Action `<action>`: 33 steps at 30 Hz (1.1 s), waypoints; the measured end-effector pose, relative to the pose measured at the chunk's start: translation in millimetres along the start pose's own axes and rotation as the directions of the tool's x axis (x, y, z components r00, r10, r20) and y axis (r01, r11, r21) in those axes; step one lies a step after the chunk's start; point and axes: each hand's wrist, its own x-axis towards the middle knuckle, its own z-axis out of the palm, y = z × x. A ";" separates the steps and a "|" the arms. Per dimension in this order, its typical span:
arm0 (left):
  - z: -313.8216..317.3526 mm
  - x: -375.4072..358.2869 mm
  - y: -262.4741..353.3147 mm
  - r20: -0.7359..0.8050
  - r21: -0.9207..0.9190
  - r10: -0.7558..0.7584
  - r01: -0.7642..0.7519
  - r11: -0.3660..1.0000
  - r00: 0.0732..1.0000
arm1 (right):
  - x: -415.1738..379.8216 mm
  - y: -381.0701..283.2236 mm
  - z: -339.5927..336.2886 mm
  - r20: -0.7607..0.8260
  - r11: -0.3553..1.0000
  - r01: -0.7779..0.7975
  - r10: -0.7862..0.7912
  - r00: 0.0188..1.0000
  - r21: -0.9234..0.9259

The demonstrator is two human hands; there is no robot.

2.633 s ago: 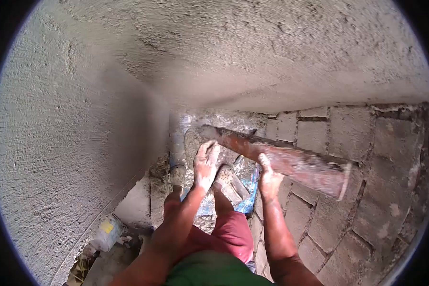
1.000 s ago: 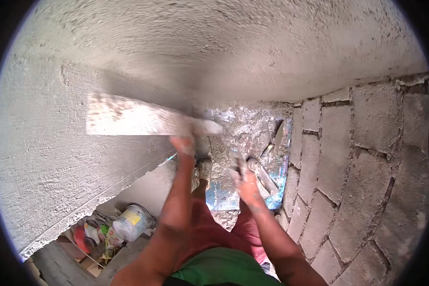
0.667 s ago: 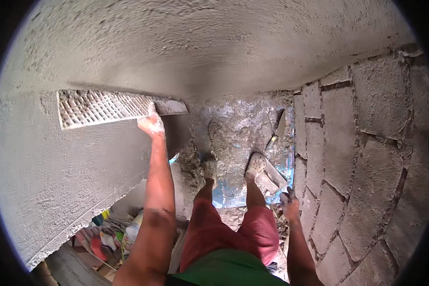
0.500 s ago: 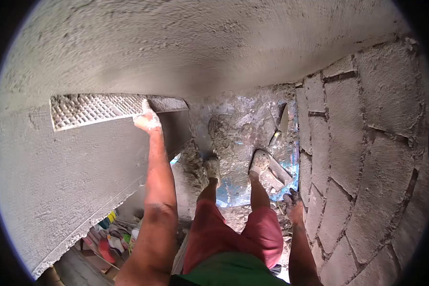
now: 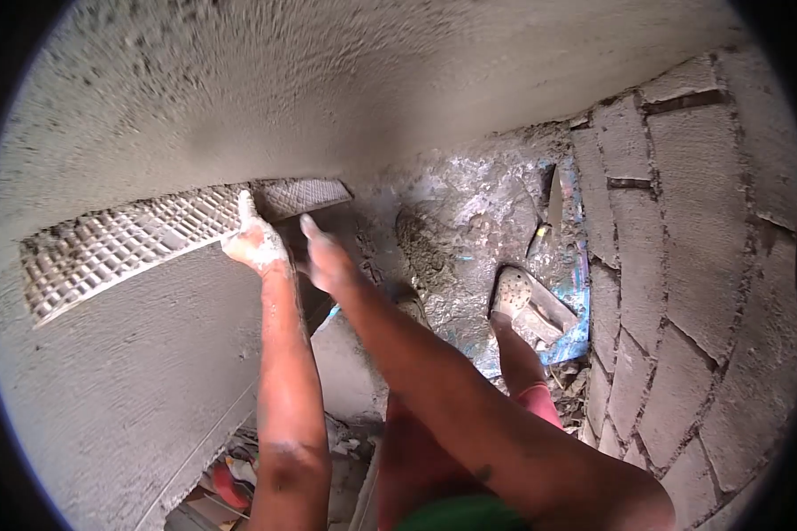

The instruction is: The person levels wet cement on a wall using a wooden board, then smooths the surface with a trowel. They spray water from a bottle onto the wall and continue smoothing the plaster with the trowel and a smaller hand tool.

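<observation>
A long, light-coloured strip with a grid pattern (image 5: 142, 237) lies against the grey plastered wall (image 5: 266, 97). My left hand (image 5: 259, 243), smeared with pale plaster, is closed on the strip's lower edge, its thumb over the grid face. Just to the right of it is my right hand (image 5: 323, 257), below the strip's right part, with thumb raised. Its other fingers are partly hidden behind my left wrist, and whether it touches the strip is unclear.
A block wall (image 5: 682, 230) with open joints stands on the right. On the floor are wet mortar (image 5: 478, 212), a blue sheet (image 5: 578, 341), a trowel-like tool (image 5: 553, 203) and a float-like tool (image 5: 549, 314) beside my right shoe (image 5: 512, 292). Loose items (image 5: 230, 487) lie lower left.
My right hand has come from beside the block wall across to the strip, next to my left hand. The strip's left end now sits lower and further left in view.
</observation>
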 end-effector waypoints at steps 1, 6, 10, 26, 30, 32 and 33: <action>0.9 6.7 -19.8 0.033 -0.110 0.106 -0.102 0.989 0.994 | 64.5 28.1 -7.3 -0.010 0.990 0.136 -0.136 0.991 -0.034; -2.7 2.4 -13.7 0.095 -0.024 0.124 -0.122 0.992 0.988 | 66.9 2.2 12.0 0.084 0.977 0.048 -0.067 0.994 0.208; 5.5 -1.6 -10.9 0.072 0.011 0.115 -0.116 0.993 0.991 | 103.8 -8.7 15.6 0.136 0.864 0.008 -0.089 0.987 0.504; 40.3 -59.7 3.1 0.323 -0.212 -0.043 0.116 0.970 0.945 | 73.8 -67.1 -60.9 0.139 0.884 0.130 -0.212 0.967 0.449; 60.3 -78.1 5.3 0.266 -0.010 0.028 -0.026 1.000 0.964 | 62.8 -99.6 -80.6 0.015 0.894 0.215 -0.240 0.971 0.393; 68.1 -86.1 -1.8 0.282 -0.036 0.029 -0.020 0.999 0.959 | 57.4 -117.6 -91.7 -0.062 0.898 0.265 -0.260 0.964 0.351; 73.0 -90.4 -5.0 0.300 -0.058 0.028 -0.011 0.998 0.953 | 54.7 -126.9 -97.0 -0.068 0.895 0.274 -0.268 0.961 0.351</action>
